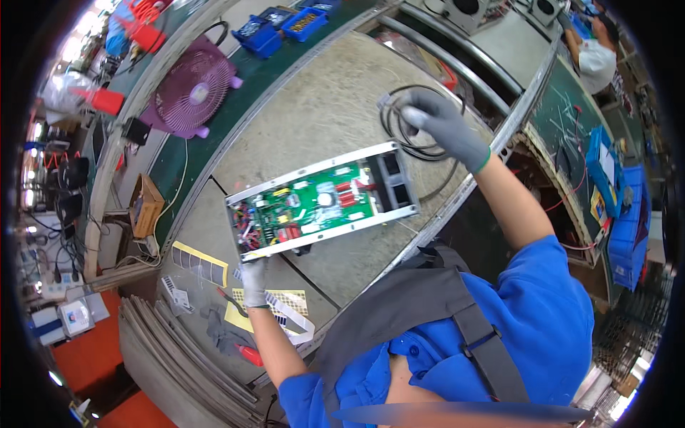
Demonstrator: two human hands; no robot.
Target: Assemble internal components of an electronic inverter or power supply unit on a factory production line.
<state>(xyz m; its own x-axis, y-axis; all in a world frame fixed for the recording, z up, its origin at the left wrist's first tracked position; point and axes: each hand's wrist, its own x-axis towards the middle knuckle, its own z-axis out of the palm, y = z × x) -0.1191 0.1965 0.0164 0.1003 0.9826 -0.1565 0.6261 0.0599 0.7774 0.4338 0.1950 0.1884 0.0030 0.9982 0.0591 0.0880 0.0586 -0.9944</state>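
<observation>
A long silver metal chassis [328, 232] holds a green circuit board [314, 202] with red, yellow and white parts. Loose wires crowd its left end, and two black fans [397, 182] fill its right end. My left hand [255, 282], in a grey glove, is closed at the chassis's lower left corner, its fingers partly hidden beneath. To the right of the chassis, my gloved right hand [446, 125] grips a coiled black cable [399, 146]. One stretch of the cable drops down behind the fan end.
Label sheets [289, 303] and a red-handled tool [248, 354] lie left of me on the grey worktop [300, 107]. A purple fan [191, 89] and blue parts bins [260, 37] stand beyond it. Metal rails [464, 50] run along the far right. Another person [596, 64] is farther off.
</observation>
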